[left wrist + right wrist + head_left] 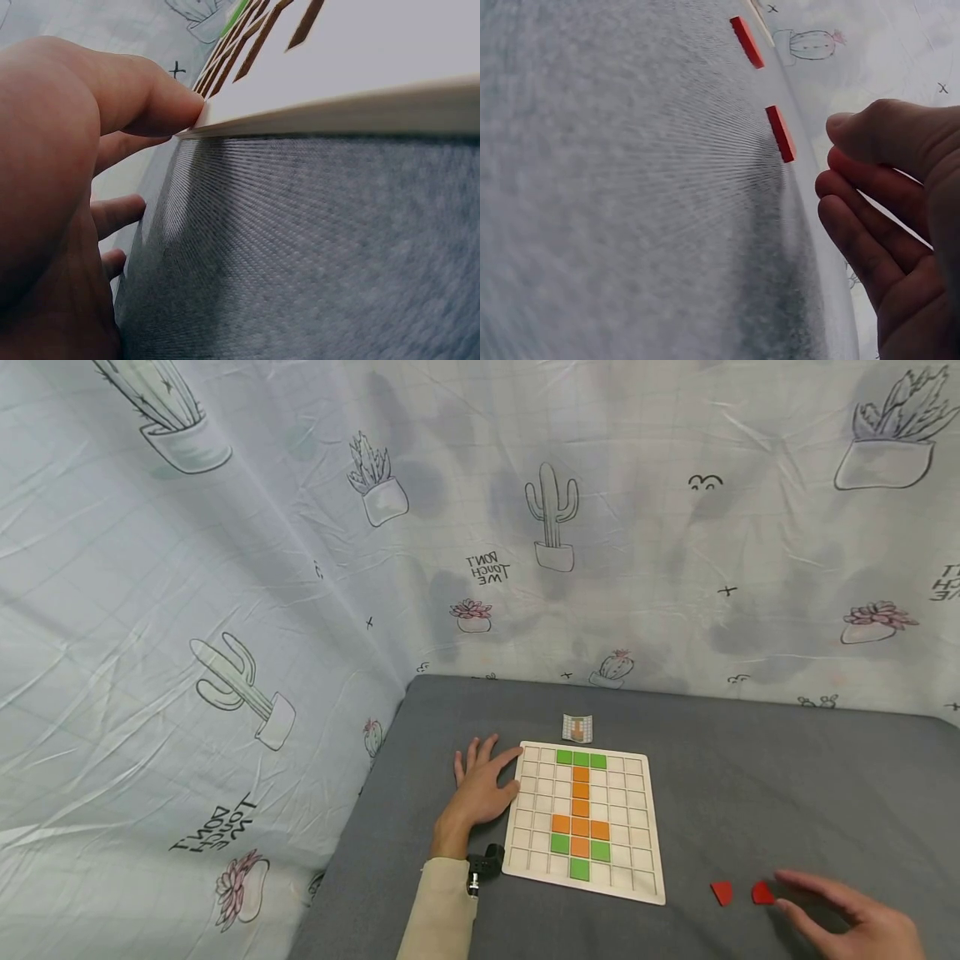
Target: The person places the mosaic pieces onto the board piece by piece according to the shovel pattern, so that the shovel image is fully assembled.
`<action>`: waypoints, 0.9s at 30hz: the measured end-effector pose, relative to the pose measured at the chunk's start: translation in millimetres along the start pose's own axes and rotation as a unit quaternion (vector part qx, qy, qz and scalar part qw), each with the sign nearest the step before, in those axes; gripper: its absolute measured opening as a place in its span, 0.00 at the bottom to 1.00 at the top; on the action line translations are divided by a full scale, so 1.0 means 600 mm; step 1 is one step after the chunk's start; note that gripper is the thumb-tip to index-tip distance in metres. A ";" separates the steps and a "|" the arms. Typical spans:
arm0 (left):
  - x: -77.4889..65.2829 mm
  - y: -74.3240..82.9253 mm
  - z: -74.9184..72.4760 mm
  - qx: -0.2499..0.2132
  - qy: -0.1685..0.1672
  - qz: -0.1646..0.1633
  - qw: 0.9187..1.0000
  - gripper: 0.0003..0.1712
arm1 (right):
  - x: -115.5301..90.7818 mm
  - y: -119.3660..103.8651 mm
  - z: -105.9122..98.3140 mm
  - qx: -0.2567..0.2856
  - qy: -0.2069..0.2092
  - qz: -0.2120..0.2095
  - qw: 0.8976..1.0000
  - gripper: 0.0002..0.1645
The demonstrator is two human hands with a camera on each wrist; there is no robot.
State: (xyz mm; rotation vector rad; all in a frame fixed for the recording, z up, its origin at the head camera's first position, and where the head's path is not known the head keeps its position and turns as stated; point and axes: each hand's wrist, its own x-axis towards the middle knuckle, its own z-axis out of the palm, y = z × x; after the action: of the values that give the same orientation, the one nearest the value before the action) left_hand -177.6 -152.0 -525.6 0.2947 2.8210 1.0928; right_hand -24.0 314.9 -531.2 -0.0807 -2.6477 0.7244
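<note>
A pale wooden grid board [630,827] lies on the table, its cells partly filled with green tiles [581,759] and orange tiles [581,808] in a column-like figure. At its left edge rests my left hand [480,785], fingers spread, with the thumb and index finger touching the rim; the left wrist view shows a fingertip against the board's side [337,116]. Two loose red tiles lie right of the board: one farther left [722,892], one nearer my hand [762,893]. Beside the nearer tile is my right hand [855,918], thumb and index finger apart, holding nothing.
A small printed card [577,728] with a similar figure lies behind the board. Grey cloth covers the table [787,793]. White sheets with cactus drawings [637,527] hang at the back and left.
</note>
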 end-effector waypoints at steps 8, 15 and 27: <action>0.000 0.000 0.002 0.006 0.000 -0.003 1.000 0.33 | -0.004 0.000 0.008 -0.022 -0.033 -0.016 0.999 0.23; 0.000 -0.002 0.003 0.007 -0.001 -0.004 1.000 0.33 | -0.001 -0.010 0.017 -0.014 -0.029 -0.038 0.999 0.25; 0.002 -0.005 0.004 0.006 -0.002 -0.003 1.000 0.33 | -0.005 -0.011 0.017 -0.032 -0.046 -0.039 0.998 0.26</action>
State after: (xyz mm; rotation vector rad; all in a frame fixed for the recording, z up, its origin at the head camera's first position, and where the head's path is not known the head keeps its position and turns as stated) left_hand -178.8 -152.4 -529.7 0.2900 2.8249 1.0722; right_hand -24.6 304.2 -537.0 0.0388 -2.7451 0.6316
